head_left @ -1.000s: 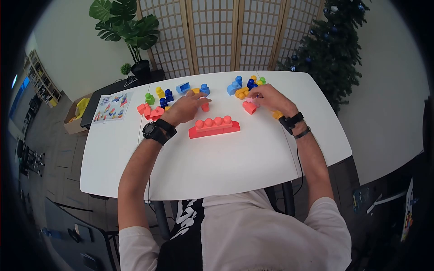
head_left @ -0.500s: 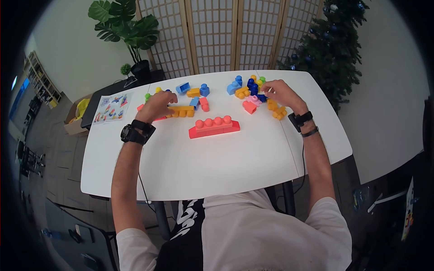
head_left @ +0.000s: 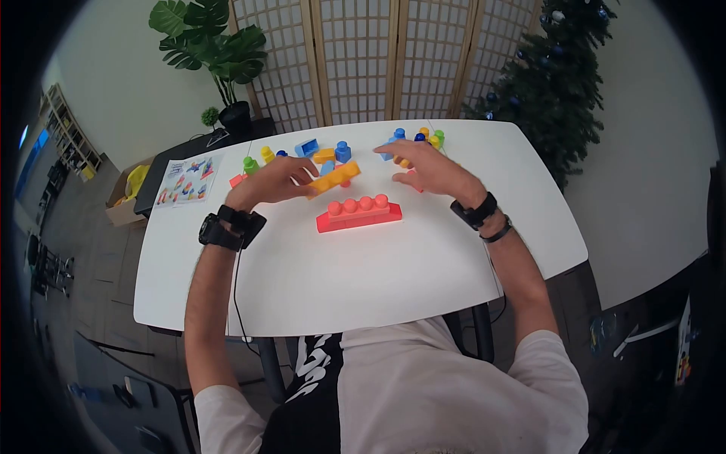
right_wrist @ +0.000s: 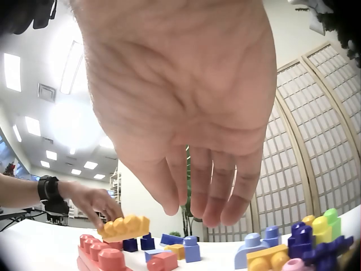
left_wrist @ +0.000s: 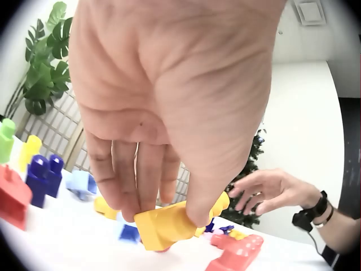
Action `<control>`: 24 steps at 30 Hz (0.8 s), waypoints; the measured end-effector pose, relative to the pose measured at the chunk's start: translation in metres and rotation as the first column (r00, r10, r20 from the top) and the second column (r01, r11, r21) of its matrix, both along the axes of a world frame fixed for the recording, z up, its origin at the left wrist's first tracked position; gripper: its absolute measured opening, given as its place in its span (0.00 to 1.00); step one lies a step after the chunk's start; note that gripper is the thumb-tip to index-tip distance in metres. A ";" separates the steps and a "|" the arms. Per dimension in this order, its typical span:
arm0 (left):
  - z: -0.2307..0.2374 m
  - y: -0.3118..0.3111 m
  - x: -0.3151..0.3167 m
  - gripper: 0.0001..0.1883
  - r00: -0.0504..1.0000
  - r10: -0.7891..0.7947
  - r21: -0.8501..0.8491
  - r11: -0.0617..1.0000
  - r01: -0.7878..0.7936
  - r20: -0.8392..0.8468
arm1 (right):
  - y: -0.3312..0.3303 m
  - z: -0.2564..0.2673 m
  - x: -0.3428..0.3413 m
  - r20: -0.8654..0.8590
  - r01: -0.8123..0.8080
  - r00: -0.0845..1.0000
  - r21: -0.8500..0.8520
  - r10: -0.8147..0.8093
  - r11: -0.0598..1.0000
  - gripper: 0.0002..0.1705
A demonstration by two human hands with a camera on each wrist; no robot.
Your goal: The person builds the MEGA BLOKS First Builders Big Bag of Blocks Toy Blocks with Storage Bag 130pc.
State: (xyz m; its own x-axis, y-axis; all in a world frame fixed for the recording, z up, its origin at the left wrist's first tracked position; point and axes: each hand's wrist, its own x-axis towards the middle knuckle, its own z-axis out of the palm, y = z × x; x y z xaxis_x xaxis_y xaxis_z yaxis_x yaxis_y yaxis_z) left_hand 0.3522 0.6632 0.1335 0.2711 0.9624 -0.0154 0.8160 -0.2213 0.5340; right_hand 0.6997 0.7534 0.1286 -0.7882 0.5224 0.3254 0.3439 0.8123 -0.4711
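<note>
L hand [head_left: 276, 180] pinches yellow 4-stud block [head_left: 335, 179] twd its L end; R hand [head_left: 439, 170] fingers loosely extended, nothing held. Block off table [head_left: 378, 280], just beyond red studded stack [head_left: 359, 218]. Carry: prob. firm pinch, level, studs clear. Studs approx. up; long axis diag., free end R & away.
</note>
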 end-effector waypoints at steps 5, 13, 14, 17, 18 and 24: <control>-0.046 0.034 0.017 0.16 0.964 -0.243 0.011 0.970 0.243 0.106 | 0.024 -0.035 -0.029 0.086 -0.109 0.991 0.112 0.100 0.988 0.20; -0.083 0.037 0.018 0.13 0.986 -0.145 0.180 0.975 0.129 0.081 | 0.038 -0.053 -0.028 0.104 -0.023 0.994 -0.022 0.025 1.000 0.11; -0.085 0.035 0.017 0.12 0.981 -0.132 0.183 0.977 0.105 0.139 | 0.037 -0.051 -0.027 0.118 -0.017 0.993 -0.019 0.020 1.000 0.12; -0.086 0.032 0.011 0.12 0.973 -0.157 0.173 0.977 0.127 0.170 | 0.043 -0.057 -0.029 0.087 -0.038 0.995 -0.079 0.045 0.996 0.13; -0.086 0.032 0.011 0.12 0.973 -0.157 0.170 0.977 0.128 0.171 | 0.044 -0.058 -0.029 0.087 -0.037 0.995 -0.082 0.044 0.996 0.13; -0.083 0.029 0.012 0.13 0.980 -0.137 0.142 0.983 0.117 0.144 | 0.043 -0.053 -0.031 0.093 -0.058 0.993 -0.145 0.072 0.988 0.11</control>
